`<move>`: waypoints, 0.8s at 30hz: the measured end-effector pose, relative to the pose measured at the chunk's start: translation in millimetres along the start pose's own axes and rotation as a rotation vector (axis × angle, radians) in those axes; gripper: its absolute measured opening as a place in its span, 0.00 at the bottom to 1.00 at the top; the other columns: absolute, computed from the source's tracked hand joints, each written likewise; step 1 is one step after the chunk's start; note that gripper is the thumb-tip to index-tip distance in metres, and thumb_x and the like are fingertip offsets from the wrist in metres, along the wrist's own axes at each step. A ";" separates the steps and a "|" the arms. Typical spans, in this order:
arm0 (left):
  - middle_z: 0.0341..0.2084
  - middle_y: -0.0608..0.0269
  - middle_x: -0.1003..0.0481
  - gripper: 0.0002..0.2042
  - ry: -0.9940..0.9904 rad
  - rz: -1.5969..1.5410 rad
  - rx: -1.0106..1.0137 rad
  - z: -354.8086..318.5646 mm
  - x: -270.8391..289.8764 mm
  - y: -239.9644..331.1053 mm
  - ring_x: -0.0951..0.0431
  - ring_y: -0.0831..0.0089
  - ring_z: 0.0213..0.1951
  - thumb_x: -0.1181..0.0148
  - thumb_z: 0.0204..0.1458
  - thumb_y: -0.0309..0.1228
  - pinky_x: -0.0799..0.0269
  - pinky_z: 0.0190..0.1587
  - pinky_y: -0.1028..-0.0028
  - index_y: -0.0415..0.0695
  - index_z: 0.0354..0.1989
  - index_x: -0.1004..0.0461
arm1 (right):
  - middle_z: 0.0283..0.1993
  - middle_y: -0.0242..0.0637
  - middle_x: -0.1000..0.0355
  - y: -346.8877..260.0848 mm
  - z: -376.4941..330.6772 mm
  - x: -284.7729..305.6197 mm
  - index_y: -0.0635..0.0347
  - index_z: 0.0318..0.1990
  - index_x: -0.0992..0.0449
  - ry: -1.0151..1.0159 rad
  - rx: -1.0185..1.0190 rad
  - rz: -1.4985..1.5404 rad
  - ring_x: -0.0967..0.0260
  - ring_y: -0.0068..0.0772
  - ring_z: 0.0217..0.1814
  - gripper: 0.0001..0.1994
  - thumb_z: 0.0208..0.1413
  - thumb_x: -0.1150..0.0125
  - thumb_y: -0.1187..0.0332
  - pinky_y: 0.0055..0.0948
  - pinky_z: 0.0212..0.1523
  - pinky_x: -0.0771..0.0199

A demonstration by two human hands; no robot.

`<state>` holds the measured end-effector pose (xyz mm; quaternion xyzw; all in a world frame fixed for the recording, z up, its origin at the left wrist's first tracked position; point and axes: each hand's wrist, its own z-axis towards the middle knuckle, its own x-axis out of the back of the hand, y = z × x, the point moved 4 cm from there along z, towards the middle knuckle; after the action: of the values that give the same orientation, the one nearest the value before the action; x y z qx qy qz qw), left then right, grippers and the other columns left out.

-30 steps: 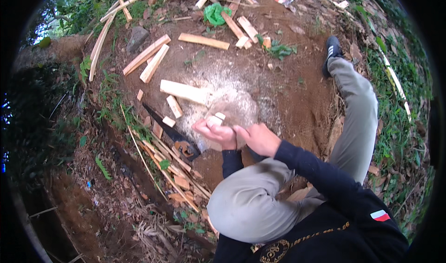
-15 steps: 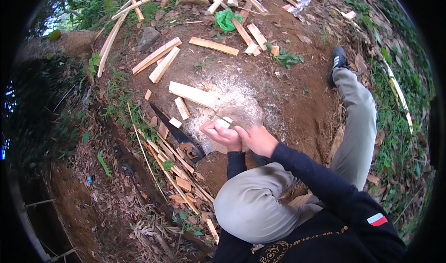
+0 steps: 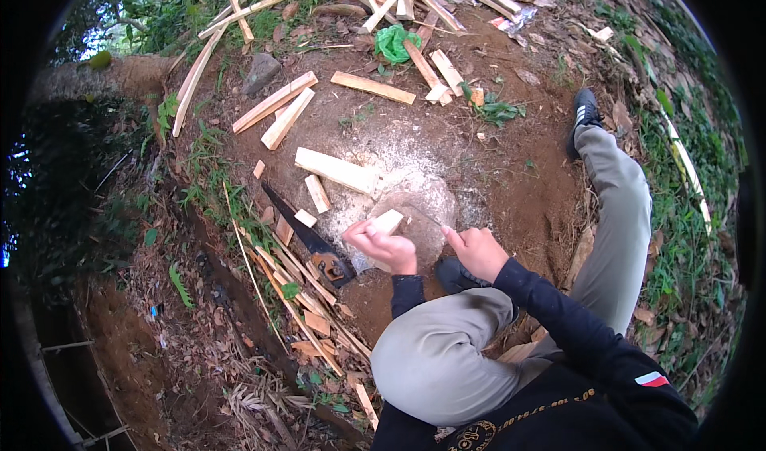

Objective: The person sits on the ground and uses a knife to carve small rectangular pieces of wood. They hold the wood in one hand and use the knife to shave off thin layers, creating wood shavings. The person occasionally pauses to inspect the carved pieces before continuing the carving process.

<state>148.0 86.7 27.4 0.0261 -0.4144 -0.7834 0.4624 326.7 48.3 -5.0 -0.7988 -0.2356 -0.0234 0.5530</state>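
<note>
My left hand (image 3: 381, 247) is closed around a small pale wood block (image 3: 388, 220), whose cut end sticks up past the fingers. To its right, my right hand (image 3: 476, 252) grips a knife; its thin dark blade (image 3: 424, 215) points up and left toward the block, apart from it, and the handle is hidden in my fist. Both hands are over a round flat stump or stone (image 3: 435, 197) dusted with sawdust. A pale plank (image 3: 335, 169) lies just beyond, its right end at the round surface. Left of my left hand rests a handsaw (image 3: 299, 226) with a brown handle.
Short wood offcuts (image 3: 317, 193) and a pile of thin strips (image 3: 307, 295) lie on the left. Farther off are split boards (image 3: 373, 86), a green plastic bag (image 3: 394, 44) and a grey rock (image 3: 260, 73). My leg (image 3: 610, 204) stretches along the right.
My right hand has drawn away to the right with the knife, leaving a gap between the hands. The left hand still holds the wood block, now more exposed.
</note>
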 end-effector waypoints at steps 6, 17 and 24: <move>0.30 0.59 0.34 0.13 0.136 -0.156 0.284 18.9 33.1 -43.0 0.32 0.67 0.36 0.64 0.61 0.37 0.35 0.44 0.68 0.41 0.33 0.37 | 0.23 0.62 0.32 -9.0 -2.8 1.4 0.72 0.26 0.25 0.016 -0.053 0.132 0.30 0.65 0.31 0.29 0.66 0.53 0.50 0.49 0.34 0.29; 0.21 0.65 0.35 0.25 0.150 -0.861 0.665 41.5 43.6 -46.3 0.31 0.70 0.24 0.66 0.66 0.54 0.35 0.27 0.69 0.46 0.29 0.36 | 0.13 0.38 0.42 -20.5 -26.7 43.5 0.70 0.21 0.31 0.217 0.114 0.031 0.51 0.21 0.17 0.24 0.60 0.38 0.55 0.34 0.18 0.46; 0.20 0.66 0.36 0.27 0.257 -0.941 0.874 50.4 59.3 -20.5 0.31 0.71 0.23 0.71 0.66 0.56 0.32 0.29 0.70 0.47 0.29 0.37 | 0.15 0.37 0.45 -37.1 -132.7 149.9 0.64 0.24 0.37 0.628 0.097 -0.607 0.50 0.28 0.16 0.19 0.57 0.34 0.63 0.34 0.19 0.48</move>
<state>78.4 78.7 67.0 0.4838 -0.5804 -0.6520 0.0627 474.5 -7.7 123.5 -0.6205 -0.2810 -0.4154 0.6029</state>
